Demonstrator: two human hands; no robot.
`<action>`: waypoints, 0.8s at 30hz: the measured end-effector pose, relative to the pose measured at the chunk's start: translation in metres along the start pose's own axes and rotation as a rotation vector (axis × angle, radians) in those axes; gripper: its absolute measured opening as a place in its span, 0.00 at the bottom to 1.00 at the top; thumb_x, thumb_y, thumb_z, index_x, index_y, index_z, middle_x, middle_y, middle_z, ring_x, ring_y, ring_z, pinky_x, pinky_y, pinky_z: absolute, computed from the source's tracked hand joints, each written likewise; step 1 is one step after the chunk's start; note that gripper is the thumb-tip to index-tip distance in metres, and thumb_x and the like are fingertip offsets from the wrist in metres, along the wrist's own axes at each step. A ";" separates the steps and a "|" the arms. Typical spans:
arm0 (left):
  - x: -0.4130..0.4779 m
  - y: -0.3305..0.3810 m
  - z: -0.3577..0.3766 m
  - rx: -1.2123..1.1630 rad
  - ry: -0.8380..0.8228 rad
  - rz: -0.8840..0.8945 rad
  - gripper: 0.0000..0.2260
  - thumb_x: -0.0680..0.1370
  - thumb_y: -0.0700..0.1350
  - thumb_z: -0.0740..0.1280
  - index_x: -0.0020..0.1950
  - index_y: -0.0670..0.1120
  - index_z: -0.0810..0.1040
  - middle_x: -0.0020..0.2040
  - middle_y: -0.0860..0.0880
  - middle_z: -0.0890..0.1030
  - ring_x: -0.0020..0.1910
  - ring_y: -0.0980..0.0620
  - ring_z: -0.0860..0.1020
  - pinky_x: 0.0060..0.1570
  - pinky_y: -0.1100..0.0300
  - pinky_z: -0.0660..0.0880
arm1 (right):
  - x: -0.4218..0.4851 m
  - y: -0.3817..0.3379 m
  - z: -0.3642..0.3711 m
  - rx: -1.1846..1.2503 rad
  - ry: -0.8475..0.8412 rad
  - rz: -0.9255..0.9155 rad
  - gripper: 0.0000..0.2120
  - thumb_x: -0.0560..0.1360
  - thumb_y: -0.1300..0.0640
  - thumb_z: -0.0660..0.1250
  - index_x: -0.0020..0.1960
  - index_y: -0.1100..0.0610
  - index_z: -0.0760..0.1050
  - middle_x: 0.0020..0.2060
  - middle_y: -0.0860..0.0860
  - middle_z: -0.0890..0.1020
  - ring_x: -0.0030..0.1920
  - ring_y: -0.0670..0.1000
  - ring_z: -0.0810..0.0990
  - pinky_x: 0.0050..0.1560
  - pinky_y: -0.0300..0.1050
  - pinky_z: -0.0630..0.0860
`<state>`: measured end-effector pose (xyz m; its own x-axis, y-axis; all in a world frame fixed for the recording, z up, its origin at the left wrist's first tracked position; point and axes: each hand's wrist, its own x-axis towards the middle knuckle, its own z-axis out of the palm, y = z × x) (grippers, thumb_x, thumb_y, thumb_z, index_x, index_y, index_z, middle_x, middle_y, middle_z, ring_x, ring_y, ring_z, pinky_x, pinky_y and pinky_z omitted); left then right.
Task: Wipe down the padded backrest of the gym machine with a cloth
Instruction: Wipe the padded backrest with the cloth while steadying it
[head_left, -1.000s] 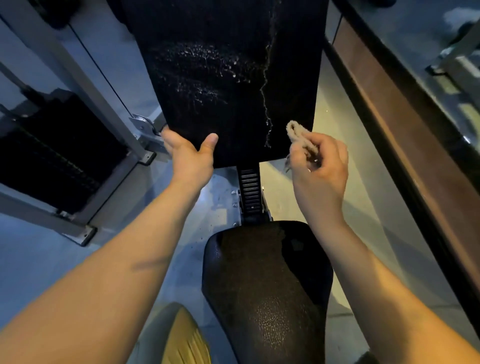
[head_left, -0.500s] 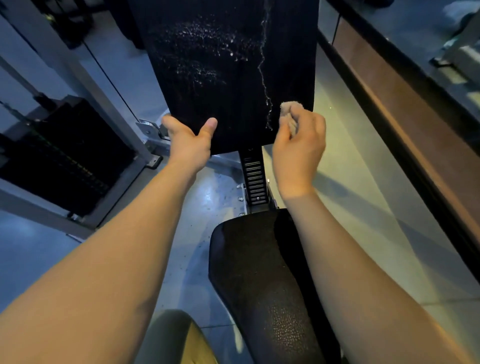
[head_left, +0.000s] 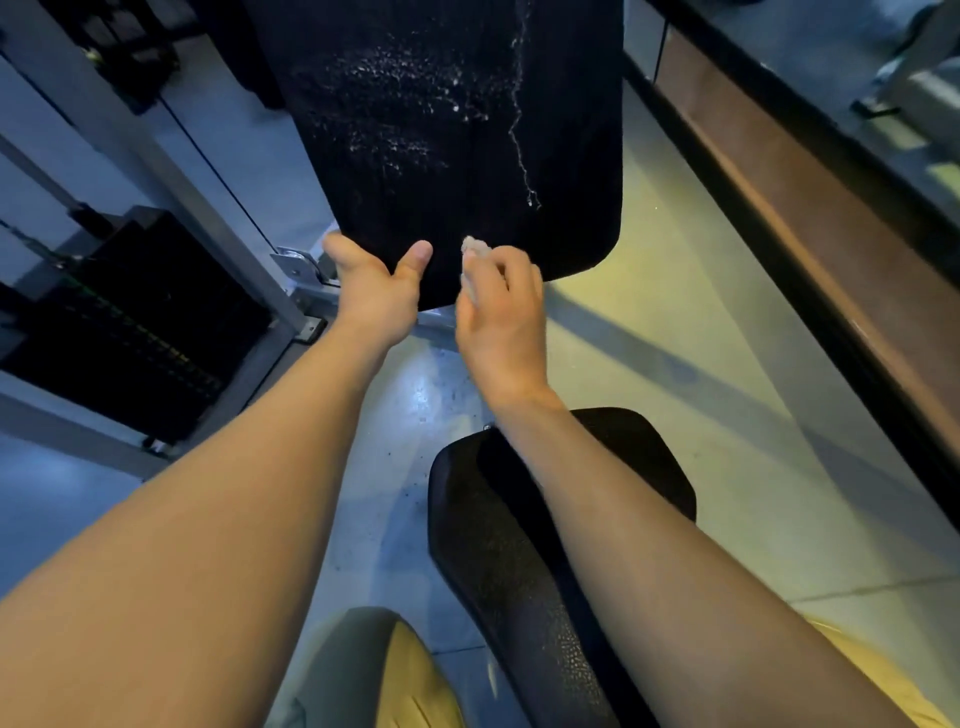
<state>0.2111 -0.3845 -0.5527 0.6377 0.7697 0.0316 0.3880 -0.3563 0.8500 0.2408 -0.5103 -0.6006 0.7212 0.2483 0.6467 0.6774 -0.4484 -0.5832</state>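
Observation:
The black padded backrest (head_left: 561, 156) fills the upper middle of the head view, flecked with white droplets and one thin white streak running down its right half. My left hand (head_left: 376, 286) holds its lower left edge, thumb on the front face and fingers behind. My right hand (head_left: 501, 306) grips a small pale bunched cloth (head_left: 471, 248) and holds it against the pad's lower middle, just right of my left thumb. Most of the cloth is hidden in my fist.
The black padded seat (head_left: 498, 545) lies below my right forearm. A grey steel frame post (head_left: 156, 171) and a black weight stack (head_left: 130, 332) stand at the left. A brown ledge (head_left: 810, 244) runs along the right. My knees (head_left: 400, 675) show at the bottom.
My right hand has carried the cloth leftward from the pad's lower right to its lower middle, close beside my left hand. My left hand has kept its hold on the lower edge.

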 end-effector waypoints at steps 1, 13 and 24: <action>0.001 0.000 0.000 -0.003 -0.007 -0.002 0.25 0.77 0.59 0.68 0.60 0.52 0.55 0.67 0.48 0.69 0.64 0.47 0.72 0.64 0.47 0.75 | 0.004 0.010 -0.004 -0.028 -0.020 -0.074 0.13 0.79 0.66 0.67 0.62 0.61 0.79 0.52 0.57 0.78 0.48 0.56 0.74 0.45 0.47 0.75; 0.001 0.002 -0.003 -0.005 -0.041 -0.013 0.26 0.78 0.59 0.68 0.61 0.54 0.53 0.69 0.49 0.65 0.66 0.46 0.70 0.65 0.43 0.75 | 0.009 0.038 -0.033 0.020 0.078 0.070 0.10 0.76 0.69 0.67 0.57 0.63 0.79 0.53 0.58 0.77 0.51 0.57 0.76 0.52 0.40 0.72; -0.002 0.001 0.002 0.056 0.001 0.035 0.25 0.81 0.56 0.66 0.65 0.46 0.55 0.66 0.47 0.67 0.64 0.48 0.70 0.63 0.55 0.71 | -0.003 0.064 -0.046 0.056 -0.058 0.068 0.15 0.76 0.69 0.63 0.59 0.57 0.79 0.54 0.52 0.77 0.55 0.55 0.75 0.59 0.36 0.70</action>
<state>0.2115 -0.3879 -0.5532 0.6506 0.7569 0.0613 0.4026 -0.4122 0.8173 0.2750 -0.5794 -0.6176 0.7717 0.2693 0.5762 0.6327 -0.4172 -0.6524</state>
